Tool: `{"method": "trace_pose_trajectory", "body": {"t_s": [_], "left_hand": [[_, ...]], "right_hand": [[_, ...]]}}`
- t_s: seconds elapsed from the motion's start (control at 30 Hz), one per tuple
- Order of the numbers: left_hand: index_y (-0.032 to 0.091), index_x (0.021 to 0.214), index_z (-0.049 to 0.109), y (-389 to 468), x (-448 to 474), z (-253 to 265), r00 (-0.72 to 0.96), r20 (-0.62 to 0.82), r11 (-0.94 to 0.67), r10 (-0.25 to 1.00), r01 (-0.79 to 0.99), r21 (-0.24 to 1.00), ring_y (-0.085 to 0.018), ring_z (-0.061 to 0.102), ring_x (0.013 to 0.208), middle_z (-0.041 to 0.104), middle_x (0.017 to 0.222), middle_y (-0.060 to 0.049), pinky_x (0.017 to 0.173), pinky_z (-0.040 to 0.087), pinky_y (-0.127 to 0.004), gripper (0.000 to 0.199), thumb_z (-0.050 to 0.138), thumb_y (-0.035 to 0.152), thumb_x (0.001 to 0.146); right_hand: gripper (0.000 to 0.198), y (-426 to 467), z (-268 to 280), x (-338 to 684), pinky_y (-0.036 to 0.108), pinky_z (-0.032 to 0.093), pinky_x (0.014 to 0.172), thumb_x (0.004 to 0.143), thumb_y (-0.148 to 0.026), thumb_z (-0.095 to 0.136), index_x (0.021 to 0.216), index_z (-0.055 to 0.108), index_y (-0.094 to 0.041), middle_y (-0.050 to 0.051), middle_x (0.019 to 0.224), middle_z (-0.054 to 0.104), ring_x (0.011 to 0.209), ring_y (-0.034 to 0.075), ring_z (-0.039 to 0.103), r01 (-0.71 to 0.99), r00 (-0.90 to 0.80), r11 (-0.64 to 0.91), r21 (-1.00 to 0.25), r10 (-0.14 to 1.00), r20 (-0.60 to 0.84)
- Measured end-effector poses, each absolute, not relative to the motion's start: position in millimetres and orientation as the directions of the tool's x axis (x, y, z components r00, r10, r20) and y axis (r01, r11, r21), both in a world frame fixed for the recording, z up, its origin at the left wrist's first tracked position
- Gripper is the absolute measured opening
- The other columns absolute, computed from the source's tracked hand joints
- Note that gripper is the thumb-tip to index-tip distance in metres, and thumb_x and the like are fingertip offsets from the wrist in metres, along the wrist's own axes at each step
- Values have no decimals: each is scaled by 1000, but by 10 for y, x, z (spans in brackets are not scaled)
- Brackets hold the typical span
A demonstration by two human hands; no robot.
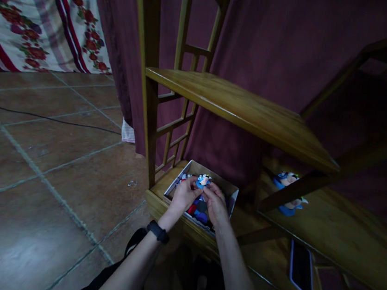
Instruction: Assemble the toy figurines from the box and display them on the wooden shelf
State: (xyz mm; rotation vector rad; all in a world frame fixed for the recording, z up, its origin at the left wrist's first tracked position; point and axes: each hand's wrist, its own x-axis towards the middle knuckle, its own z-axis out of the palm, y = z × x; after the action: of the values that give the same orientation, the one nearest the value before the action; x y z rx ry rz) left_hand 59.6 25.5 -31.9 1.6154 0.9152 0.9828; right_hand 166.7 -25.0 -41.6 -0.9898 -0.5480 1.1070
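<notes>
A blue-capped toy figure (203,181) is showing red below; the curtain (278,43) is hanging maroon, the cloth (37,15) white with red flowers.

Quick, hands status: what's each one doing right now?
Left hand: closed on the small blue figure, over the box.
Right hand: closed on the same figure.

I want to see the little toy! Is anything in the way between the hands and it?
No, nothing is in the way. The left hand and the right hand are both already on the small blue toy figure, holding it just above the open cardboard box.
</notes>
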Motion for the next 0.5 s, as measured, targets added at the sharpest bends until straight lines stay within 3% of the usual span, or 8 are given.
{"method": "trace_pose_trajectory", "body": {"t_s": [0.17, 0.5], "left_hand": [[17, 96, 64, 217, 584, -239, 378, 163, -280, 911, 279, 918, -14, 59, 67, 66, 75, -1, 63, 45, -25, 29, 65, 19, 67], [16, 88, 64, 213, 572, -223, 389, 179, -277, 904, 211, 937, -15, 60, 70, 67, 78, -2, 65, 46, -25, 21, 64, 19, 67]], "right_hand": [[27, -257, -413, 1671, 34, 45, 91, 65, -26, 69, 91, 68, -22, 1, 98, 70, 97, 19, 62, -443, 403, 123, -888, 912, -75], [29, -240, -510, 1666, 34, 45, 91, 68, -31, 67, 96, 67, -24, 0, 100, 69, 97, 19, 61, -274, 460, 168, -947, 888, 25]]}}
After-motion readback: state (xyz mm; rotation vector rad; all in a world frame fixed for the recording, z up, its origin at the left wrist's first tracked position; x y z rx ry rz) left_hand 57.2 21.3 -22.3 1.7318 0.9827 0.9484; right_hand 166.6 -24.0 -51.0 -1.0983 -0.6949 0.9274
